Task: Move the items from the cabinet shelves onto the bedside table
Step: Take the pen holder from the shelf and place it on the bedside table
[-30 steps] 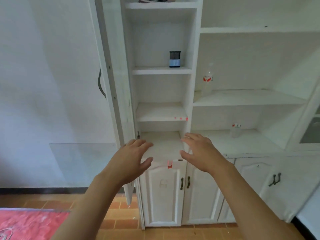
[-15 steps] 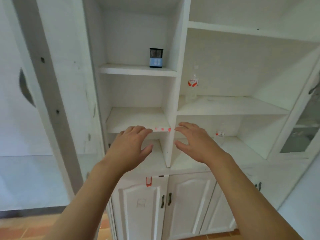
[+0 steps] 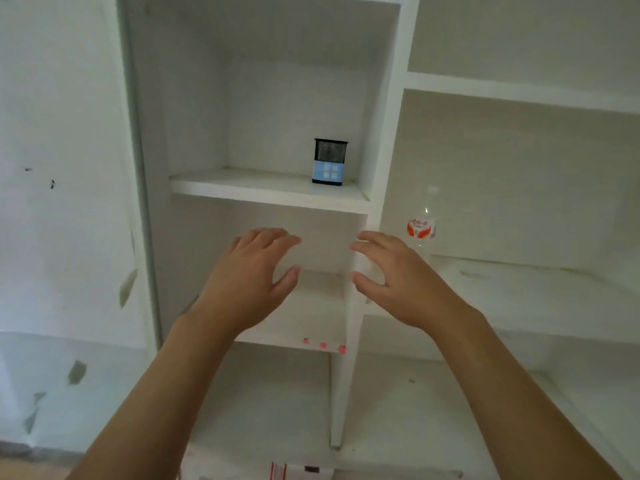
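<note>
A black mesh pen holder (image 3: 330, 161) with a pale blue label stands at the right end of a narrow shelf (image 3: 263, 192) in the white cabinet. A clear plastic bottle (image 3: 421, 230) with a red and white label stands on the wider shelf (image 3: 519, 282) to the right. My left hand (image 3: 252, 275) and my right hand (image 3: 398, 275) are both raised in front of the compartment below the pen holder, fingers spread, holding nothing. The right hand hides the bottle's lower part. The bedside table is out of view.
A vertical divider (image 3: 349, 341) separates the narrow left column from the wide right shelves. The open cabinet door (image 3: 69, 168) stands at the left. Three small red marks (image 3: 323, 344) sit on a shelf edge below my hands.
The view has come closer to the cabinet and tilted upward. Both hands have risen from the lower shelf level towards the shelf with the pen holder, still empty.
</note>
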The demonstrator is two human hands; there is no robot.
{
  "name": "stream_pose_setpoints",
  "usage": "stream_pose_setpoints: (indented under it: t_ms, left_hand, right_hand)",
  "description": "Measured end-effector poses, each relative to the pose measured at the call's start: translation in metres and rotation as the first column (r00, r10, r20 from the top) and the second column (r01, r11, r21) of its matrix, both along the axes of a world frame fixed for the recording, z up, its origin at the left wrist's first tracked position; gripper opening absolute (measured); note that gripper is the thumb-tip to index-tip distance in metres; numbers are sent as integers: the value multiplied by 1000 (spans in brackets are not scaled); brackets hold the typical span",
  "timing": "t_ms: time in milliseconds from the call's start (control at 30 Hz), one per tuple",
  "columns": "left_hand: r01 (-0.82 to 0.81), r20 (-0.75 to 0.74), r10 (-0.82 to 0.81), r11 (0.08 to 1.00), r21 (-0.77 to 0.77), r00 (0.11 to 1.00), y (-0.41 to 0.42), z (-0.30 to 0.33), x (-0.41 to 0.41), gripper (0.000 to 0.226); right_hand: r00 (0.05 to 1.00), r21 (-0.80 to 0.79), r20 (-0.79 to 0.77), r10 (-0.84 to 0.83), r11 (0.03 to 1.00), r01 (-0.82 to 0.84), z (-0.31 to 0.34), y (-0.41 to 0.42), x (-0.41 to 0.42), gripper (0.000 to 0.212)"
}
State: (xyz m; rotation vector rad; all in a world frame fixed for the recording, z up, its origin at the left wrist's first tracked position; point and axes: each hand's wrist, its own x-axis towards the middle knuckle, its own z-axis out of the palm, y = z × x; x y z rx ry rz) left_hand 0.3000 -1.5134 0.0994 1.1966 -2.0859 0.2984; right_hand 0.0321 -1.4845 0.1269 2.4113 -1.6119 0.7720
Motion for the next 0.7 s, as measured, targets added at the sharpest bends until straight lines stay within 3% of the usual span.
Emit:
stream_pose_setpoints:
  t_ms: [333,700]
  left_hand:
    - [-103,-6,105,967,-232,994,-58,44,9,50]
    - [-106,-109,72,930,-352,991,-126,41,24,41]
  right_hand:
    - [977,-210,16,212,956,-204,55,-64,22,50]
    - [985,-249,50,164,957,-147,96,-141,67,50]
